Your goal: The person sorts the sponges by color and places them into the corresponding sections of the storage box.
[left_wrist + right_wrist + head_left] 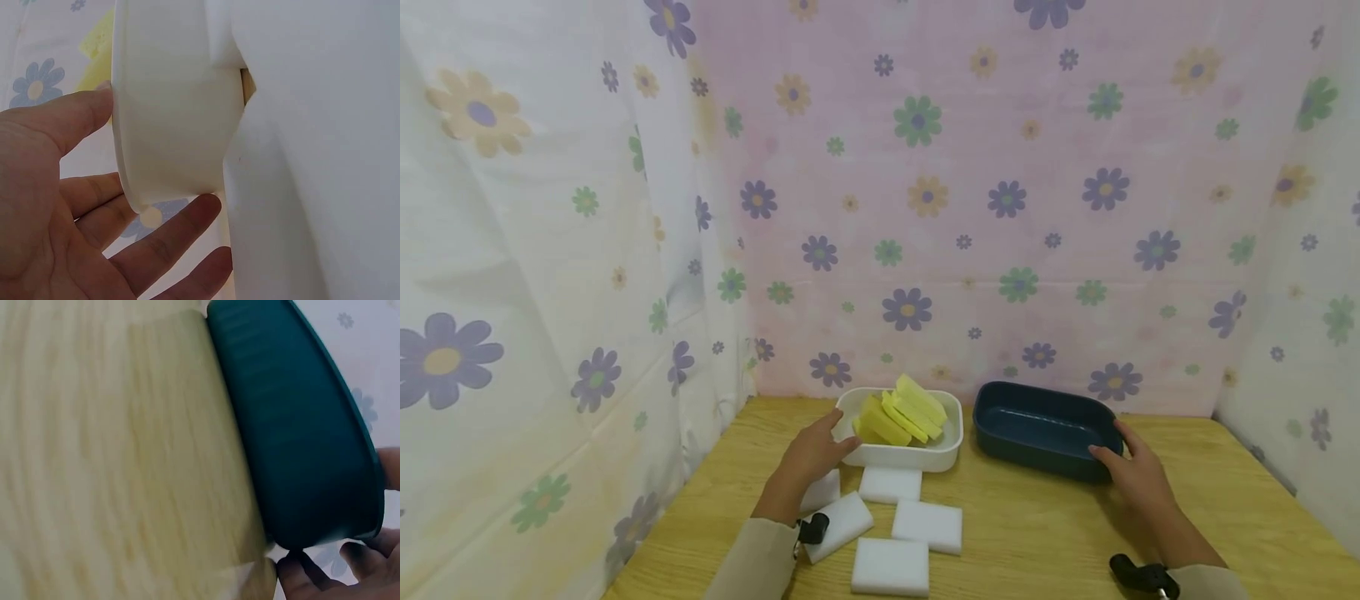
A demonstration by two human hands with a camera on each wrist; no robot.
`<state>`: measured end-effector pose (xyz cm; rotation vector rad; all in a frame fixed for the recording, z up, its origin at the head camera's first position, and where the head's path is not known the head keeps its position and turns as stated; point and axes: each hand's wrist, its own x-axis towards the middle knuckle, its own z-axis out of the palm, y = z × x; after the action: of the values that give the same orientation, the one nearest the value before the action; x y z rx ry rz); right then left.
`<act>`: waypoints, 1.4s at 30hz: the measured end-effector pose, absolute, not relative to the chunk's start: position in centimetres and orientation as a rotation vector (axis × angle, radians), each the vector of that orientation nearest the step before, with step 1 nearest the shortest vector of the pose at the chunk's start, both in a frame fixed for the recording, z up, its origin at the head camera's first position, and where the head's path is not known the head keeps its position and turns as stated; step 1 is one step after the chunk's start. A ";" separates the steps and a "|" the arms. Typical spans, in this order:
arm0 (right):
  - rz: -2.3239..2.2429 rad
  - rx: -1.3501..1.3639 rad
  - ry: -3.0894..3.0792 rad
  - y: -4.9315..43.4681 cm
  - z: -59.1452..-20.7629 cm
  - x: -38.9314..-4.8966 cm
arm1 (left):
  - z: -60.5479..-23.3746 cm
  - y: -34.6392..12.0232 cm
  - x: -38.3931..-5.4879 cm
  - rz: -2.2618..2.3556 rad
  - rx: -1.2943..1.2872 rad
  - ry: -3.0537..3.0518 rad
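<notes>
A white container (910, 457) stands toward the back of the table, with several yellow, sponge-like slabs (917, 408) piled inside. My left hand (808, 450) holds its left end. In the left wrist view the thumb (94, 112) lies at the rim while fingers (181, 237) reach round the end wall. To the right sits a dark blue-green container (1037, 460) with nothing in it. My right hand (1138, 475) grips its right end, thumb over the near rim. Low in the right wrist view, fingertips (297, 572) are at the base of that container.
Several white sponge-like blocks lie on the wooden table (1015, 533) in front of the white container, among them a near block (891, 567) and a tilted block (842, 525) by the left wrist. A flowered cloth (970, 208) hangs behind and along both sides.
</notes>
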<state>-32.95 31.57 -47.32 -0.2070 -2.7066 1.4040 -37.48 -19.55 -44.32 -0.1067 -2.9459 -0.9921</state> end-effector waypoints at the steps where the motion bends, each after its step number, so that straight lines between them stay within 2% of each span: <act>1: 1.407 -0.202 -2.705 31.7 -47.3 -33.0 | -44.3 -19.5 -37.5 -0.989 -0.110 -2.945; 17: 1.561 -0.100 -2.624 32.7 -47.4 -33.0 | -44.2 -19.7 -37.6 -0.975 -0.120 -2.944; 24: 1.488 -0.057 -2.690 33.0 -47.9 -33.0 | -44.3 -19.9 -37.5 -0.989 -0.189 -2.913; 32: 1.324 0.031 -2.785 33.4 -47.9 -32.8 | -41.1 -18.8 -36.0 -0.734 -0.297 -2.865; 36: 1.282 0.018 -2.811 33.6 -48.0 -32.8 | -39.2 -17.3 -34.3 -0.526 -0.432 -2.784; 42: 1.292 0.029 -2.813 33.5 -48.3 -32.9 | -38.0 -15.3 -31.2 -0.445 -0.817 -2.748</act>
<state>-32.90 33.52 -48.25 0.0294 -2.8133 1.2920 -31.20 -15.26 -38.00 -0.8167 -2.7484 -0.4449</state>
